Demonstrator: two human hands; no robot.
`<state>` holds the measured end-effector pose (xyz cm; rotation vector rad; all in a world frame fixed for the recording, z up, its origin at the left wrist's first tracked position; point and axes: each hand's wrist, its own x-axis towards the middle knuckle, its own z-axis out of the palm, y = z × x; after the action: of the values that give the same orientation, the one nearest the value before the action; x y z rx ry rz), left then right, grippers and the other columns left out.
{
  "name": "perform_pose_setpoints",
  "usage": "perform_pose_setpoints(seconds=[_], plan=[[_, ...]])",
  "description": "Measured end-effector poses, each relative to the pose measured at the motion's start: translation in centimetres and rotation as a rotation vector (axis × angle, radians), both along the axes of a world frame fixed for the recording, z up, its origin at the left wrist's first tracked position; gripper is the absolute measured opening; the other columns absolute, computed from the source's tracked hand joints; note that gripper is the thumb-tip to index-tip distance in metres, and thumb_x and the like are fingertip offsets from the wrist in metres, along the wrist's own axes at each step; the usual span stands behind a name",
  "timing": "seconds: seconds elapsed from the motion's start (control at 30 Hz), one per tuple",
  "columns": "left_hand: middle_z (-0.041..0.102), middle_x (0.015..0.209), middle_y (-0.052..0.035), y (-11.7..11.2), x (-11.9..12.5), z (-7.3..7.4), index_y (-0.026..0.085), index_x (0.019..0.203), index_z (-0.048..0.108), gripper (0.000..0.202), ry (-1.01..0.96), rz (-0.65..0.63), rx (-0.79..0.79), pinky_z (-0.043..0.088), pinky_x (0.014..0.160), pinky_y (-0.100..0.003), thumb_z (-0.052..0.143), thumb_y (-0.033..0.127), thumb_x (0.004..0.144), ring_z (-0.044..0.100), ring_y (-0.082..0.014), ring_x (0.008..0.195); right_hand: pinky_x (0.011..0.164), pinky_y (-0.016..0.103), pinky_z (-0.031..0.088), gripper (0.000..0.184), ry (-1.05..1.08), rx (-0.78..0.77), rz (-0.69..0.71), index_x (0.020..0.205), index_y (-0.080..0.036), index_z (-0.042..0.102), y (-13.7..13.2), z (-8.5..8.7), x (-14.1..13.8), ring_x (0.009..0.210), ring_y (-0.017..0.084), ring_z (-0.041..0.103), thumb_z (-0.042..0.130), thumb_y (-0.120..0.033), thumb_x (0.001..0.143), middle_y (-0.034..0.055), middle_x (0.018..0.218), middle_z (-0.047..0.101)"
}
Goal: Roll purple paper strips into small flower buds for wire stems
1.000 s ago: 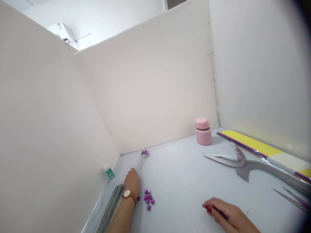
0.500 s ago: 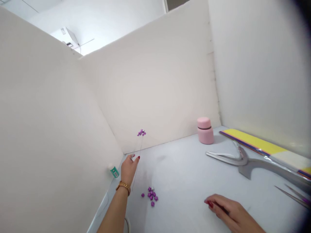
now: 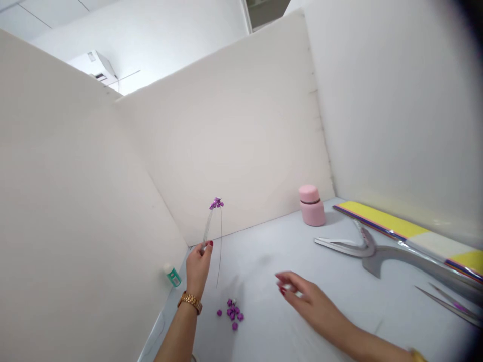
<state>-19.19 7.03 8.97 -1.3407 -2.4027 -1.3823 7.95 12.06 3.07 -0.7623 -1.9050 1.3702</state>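
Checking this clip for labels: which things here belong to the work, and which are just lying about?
In use: left hand gripping a wire stem topped with a purple cluster; right hand; loose purple pieces.

Lying about, it seems: pink jar; green-labelled bottle; grey shears; coloured paper strips; thin metal rods.

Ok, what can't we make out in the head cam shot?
All in the head view:
- Small pale thing at the right hand: motion-blurred, can't identify it.
- Wire stem: the left hand hides its lower grip.
- Purple flowers: too small to see how they're fixed on.
- Thin metal tools: their far ends are cut off by the right edge and darkened by the lens rim.
- Coloured strips: cut off by the right edge.
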Motion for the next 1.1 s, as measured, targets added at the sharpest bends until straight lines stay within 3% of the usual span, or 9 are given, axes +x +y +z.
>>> perform_pose_setpoints(seconds=[0.1,0.23,0.3,0.37,0.43,0.6,0.77,0.93,1.1], plan=[[0.038,0.049,0.0084,0.1,1.1,0.9,0.015,0.084,0.063,0.040,-0.041,-0.047,0.047,0.030,0.046,-0.023,0.049,0.052,0.079,0.039,-0.0091,0.043,0.078,0.032,0.046,0.063,0.095,-0.034,-0.020,0.130,-0.019,0.033,0.8,1.8,-5.6,0.099,0.021,0.052,0.056,-0.035,0.073,0.0121,0.132,0.039],[0.031,0.048,0.0089,0.2,3.1,2.0,0.015,0.090,0.066,0.046,-0.112,-0.127,0.083,0.025,0.044,-0.023,0.052,0.055,0.072,0.032,-0.0094,0.043,0.091,0.033,0.040,0.089,0.136,-0.058,-0.080,0.138,-0.014,0.013,2.9,2.6,-12.5,0.123,0.024,0.034,0.065,-0.031,0.068,0.0166,0.143,0.018],[0.032,0.049,0.0086,0.3,4.2,2.5,0.015,0.091,0.067,0.044,-0.147,-0.175,0.086,0.025,0.045,-0.022,0.054,0.053,0.071,0.031,-0.0091,0.044,0.094,0.038,0.036,0.075,0.157,-0.048,-0.109,0.135,-0.013,0.023,4.1,2.6,-14.3,0.123,0.026,0.033,0.063,-0.031,0.073,0.0171,0.140,0.024],[0.033,0.050,0.0083,0.6,5.4,2.8,0.015,0.092,0.066,0.042,-0.187,-0.219,0.087,0.025,0.044,-0.021,0.055,0.050,0.072,0.030,-0.0088,0.044,0.088,0.041,0.040,0.042,0.179,-0.030,-0.094,0.120,-0.013,0.044,5.0,2.6,-14.7,0.109,0.023,0.048,0.054,-0.033,0.083,0.0125,0.123,0.047],[0.033,0.051,0.0083,1.0,6.7,2.8,0.014,0.096,0.064,0.041,-0.239,-0.264,0.090,0.026,0.044,-0.020,0.055,0.048,0.073,0.031,-0.0088,0.044,0.078,0.038,0.046,0.027,0.201,0.001,-0.048,0.099,-0.013,0.056,5.3,2.6,-13.8,0.086,0.017,0.058,0.045,-0.035,0.089,0.0054,0.096,0.060],[0.034,0.054,0.0082,2.6,10.6,1.7,0.015,0.108,0.054,0.045,-0.419,-0.405,0.096,0.035,0.042,-0.020,0.053,0.047,0.076,0.041,-0.0104,0.045,0.062,0.026,0.044,0.036,0.220,0.106,0.056,0.074,-0.014,0.059,3.3,2.4,-8.3,0.059,0.012,0.055,0.036,-0.035,0.091,-0.0003,0.061,0.058],[0.035,0.054,0.0070,3.1,15.1,0.6,0.017,0.068,0.054,0.030,-0.519,-0.505,0.133,0.031,0.045,-0.019,0.054,0.045,0.077,0.034,-0.0082,0.048,0.066,0.027,0.043,0.026,0.219,0.173,0.036,0.080,-0.015,0.061,0.9,2.7,-2.9,0.068,0.017,0.056,0.043,-0.031,0.087,0.0047,0.074,0.063],[0.030,0.050,0.0081,2.3,18.6,0.6,0.021,0.068,0.045,0.033,-0.637,-0.571,0.186,0.029,0.043,-0.020,0.042,0.050,0.082,0.031,-0.0090,0.045,0.080,0.030,0.043,0.030,0.298,0.102,0.059,0.110,-0.017,0.051,-0.6,3.1,-0.3,0.090,0.020,0.057,0.042,-0.033,0.087,0.0084,0.101,0.061],[0.030,0.051,0.0081,2.4,20.0,0.2,0.022,0.068,0.042,0.035,-0.707,-0.543,0.233,0.030,0.041,-0.021,0.040,0.055,0.081,0.031,-0.0092,0.041,0.089,0.033,0.040,0.036,0.358,-0.029,0.055,0.110,-0.017,0.052,-1.4,2.4,0.4,0.102,0.023,0.052,0.048,-0.040,0.082,0.0098,0.102,0.060]])
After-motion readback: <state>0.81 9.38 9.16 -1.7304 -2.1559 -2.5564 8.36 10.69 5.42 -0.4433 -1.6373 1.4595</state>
